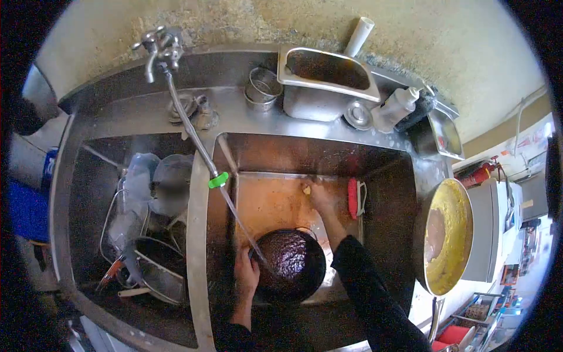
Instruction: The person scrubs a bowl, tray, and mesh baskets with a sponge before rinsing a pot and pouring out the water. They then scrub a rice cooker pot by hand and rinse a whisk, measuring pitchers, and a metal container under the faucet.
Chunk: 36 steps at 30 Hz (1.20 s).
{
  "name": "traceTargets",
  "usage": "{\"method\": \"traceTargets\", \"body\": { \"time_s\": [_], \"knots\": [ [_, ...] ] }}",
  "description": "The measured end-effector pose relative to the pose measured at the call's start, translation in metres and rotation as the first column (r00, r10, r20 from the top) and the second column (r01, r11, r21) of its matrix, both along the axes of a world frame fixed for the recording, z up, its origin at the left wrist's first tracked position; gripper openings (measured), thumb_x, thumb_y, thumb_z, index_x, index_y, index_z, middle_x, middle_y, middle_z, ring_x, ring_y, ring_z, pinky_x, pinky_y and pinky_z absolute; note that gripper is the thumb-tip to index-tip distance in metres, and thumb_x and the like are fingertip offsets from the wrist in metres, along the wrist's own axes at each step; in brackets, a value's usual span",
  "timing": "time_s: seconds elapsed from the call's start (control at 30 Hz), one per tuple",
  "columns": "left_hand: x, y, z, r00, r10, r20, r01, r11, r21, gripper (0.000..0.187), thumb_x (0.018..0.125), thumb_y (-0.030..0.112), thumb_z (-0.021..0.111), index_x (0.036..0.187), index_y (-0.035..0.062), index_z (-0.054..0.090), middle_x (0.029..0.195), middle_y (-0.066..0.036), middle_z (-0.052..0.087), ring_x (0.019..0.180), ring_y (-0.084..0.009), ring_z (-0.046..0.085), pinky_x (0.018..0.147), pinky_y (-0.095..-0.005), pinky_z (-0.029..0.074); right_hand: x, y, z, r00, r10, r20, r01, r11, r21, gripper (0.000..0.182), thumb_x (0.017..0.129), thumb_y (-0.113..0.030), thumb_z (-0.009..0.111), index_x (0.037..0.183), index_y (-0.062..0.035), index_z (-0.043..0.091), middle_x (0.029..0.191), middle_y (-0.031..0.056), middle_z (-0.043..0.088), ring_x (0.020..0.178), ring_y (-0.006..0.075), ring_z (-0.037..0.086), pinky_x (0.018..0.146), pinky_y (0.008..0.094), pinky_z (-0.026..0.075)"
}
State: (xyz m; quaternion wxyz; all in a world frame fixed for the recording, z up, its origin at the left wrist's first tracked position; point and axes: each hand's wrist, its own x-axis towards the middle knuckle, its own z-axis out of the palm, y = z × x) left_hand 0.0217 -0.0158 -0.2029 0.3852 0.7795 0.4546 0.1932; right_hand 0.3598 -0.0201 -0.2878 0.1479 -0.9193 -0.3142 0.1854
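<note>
A round dark pan (290,265) stands in the right sink basin, its inside wet and shiny. My left hand (246,271) grips the pan's left edge, fingers curled at the rim. Water (239,220) streams from the faucet's long spout (196,138), which carries a green clip (218,180), and falls into the pan. My right hand (318,196) is beyond the pan, low over the basin floor (267,196). Its fingers are closed around a small yellowish piece that is too small to name. Right of that hand a red scrub brush (353,198) with a pale handle leans at the basin wall.
The left basin holds clear plastic containers (138,179) and a metal-rimmed pan (158,273). Along the back ledge stand wire strainers (262,89), a deep steel pan (319,102) and a white bottle (399,108). A frying pan (448,234) with yellow residue sits at the right edge.
</note>
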Motion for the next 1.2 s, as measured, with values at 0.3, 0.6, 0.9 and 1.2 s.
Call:
{"method": "traceTargets", "body": {
  "time_s": [0.3, 0.6, 0.9, 1.2],
  "knots": [
    [-0.005, -0.004, -0.011, 0.994, -0.001, -0.110, 0.006, 0.999, 0.047, 0.043, 0.070, -0.002, 0.050, 0.113, 0.0016, 0.042, 0.113, -0.021, 0.045, 0.104, -0.0375, 0.043, 0.087, -0.0409, 0.036, -0.046, -0.032, 0.053, 0.959, 0.259, 0.117, -0.261, 0.965, -0.003, 0.018, 0.071, -0.008, 0.054, 0.086, -0.0129, 0.062, 0.088, 0.0131, 0.060, 0.077, 0.0263, 0.059, 0.068, 0.0372, 0.048],
    [-0.004, -0.003, 0.001, 0.998, -0.023, 0.062, 0.023, 1.000, 0.002, 0.043, 0.070, -0.002, 0.052, 0.112, 0.0035, 0.044, 0.106, -0.020, 0.048, 0.099, -0.0371, 0.045, 0.085, -0.0406, 0.037, -0.070, -0.221, 0.430, 0.766, -0.348, 0.540, 0.294, 0.937, 0.187, 0.030, 0.064, -0.007, 0.066, 0.094, -0.0071, 0.061, 0.093, 0.0123, 0.060, 0.084, 0.0257, 0.057, 0.074, 0.0349, 0.044],
    [-0.008, -0.008, -0.012, 0.988, 0.132, 0.077, -0.130, 0.991, -0.038, 0.027, 0.073, 0.004, 0.053, 0.099, 0.0001, 0.046, 0.096, -0.018, 0.049, 0.094, -0.0335, 0.047, 0.081, -0.0393, 0.037, -0.180, -0.140, 0.220, 0.755, 0.646, -0.111, -0.655, 0.752, -0.078, 0.030, 0.072, -0.006, 0.047, 0.099, -0.0126, 0.059, 0.102, 0.0144, 0.055, 0.087, 0.0295, 0.056, 0.074, 0.0378, 0.046],
    [-0.004, -0.005, 0.001, 0.993, 0.091, -0.079, -0.084, 0.992, 0.093, 0.023, 0.080, 0.011, 0.050, 0.098, -0.0027, 0.046, 0.094, -0.022, 0.050, 0.088, -0.0367, 0.049, 0.076, -0.0426, 0.040, -0.250, -0.028, 0.019, 0.627, 0.764, 0.155, -0.616, 0.608, -0.501, 0.045, 0.081, -0.037, 0.040, 0.106, -0.0018, 0.054, 0.111, 0.0190, 0.051, 0.105, 0.0359, 0.046, 0.091, 0.0466, 0.034]
  ]
}}
